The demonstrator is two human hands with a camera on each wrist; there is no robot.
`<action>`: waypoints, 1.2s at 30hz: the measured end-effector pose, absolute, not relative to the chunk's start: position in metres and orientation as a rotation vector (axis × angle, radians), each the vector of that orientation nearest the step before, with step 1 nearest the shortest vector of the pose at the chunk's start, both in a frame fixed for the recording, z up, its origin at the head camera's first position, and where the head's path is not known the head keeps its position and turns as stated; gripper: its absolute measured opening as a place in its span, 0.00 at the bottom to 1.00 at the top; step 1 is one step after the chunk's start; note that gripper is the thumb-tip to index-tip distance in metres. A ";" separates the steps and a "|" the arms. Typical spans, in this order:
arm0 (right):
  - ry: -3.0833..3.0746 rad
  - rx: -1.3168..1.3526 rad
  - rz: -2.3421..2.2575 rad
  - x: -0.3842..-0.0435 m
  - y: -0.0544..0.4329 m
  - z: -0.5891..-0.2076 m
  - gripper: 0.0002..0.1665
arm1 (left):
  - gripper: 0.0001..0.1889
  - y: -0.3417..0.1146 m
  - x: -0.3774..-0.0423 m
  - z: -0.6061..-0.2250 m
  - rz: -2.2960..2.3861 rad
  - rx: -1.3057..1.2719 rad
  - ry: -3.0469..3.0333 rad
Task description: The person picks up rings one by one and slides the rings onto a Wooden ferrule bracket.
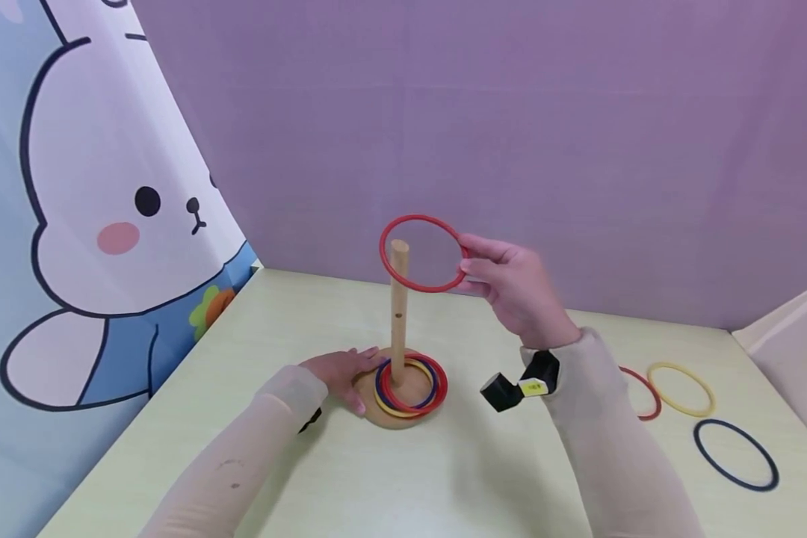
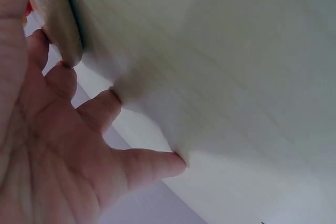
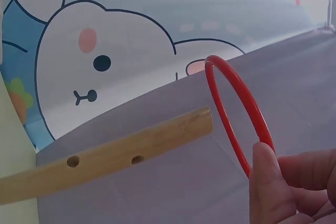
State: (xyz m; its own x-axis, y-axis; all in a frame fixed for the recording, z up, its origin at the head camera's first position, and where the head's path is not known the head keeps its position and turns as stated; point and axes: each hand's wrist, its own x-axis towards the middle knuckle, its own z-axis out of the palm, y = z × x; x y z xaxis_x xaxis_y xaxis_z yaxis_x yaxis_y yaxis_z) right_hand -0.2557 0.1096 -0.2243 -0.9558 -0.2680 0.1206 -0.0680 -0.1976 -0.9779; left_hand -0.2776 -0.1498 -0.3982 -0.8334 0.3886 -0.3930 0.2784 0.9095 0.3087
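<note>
Between thumb and fingers, my right hand (image 1: 514, 280) pinches a red ring (image 1: 420, 288) at its right side. The ring is tilted at the height of the top of a wooden peg (image 1: 399, 314); in the right wrist view the ring (image 3: 239, 85) stands just past the peg's end (image 3: 197, 123). The peg rises upright from a round wooden base (image 1: 370, 400). Red, yellow and blue rings (image 1: 441, 388) lie stacked around its foot. My left hand (image 1: 341, 373) rests at the base's left edge, fingers spread, with fingertips (image 2: 65, 77) against the rim.
At the right of the pale table (image 1: 323, 478) lie another red ring (image 1: 655, 400), a yellow ring (image 1: 711, 400) and a dark blue ring (image 1: 773, 474). A purple backdrop (image 1: 578, 149) stands behind, and a cartoon-printed cloth (image 1: 74, 246) hangs on the left.
</note>
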 end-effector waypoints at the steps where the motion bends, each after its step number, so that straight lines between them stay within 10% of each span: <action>1: 1.902 -0.400 -2.298 -0.255 0.108 -0.224 0.27 | 0.50 -0.150 -0.277 -0.399 0.331 0.483 2.617; 36: 1.914 -0.219 -2.205 -0.255 0.090 -0.261 0.25 | 0.50 -0.155 -0.273 -0.399 0.308 0.424 2.613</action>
State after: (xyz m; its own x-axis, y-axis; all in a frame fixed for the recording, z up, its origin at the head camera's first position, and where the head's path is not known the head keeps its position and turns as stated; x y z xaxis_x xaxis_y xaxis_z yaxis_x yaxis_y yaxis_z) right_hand -0.2552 0.0901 -0.2610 -0.9663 -0.2560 -0.0270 0.0628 -0.1325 -0.9892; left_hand -0.2731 -0.1545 -0.3990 -0.8409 0.3476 -0.4148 0.2418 0.9270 0.2867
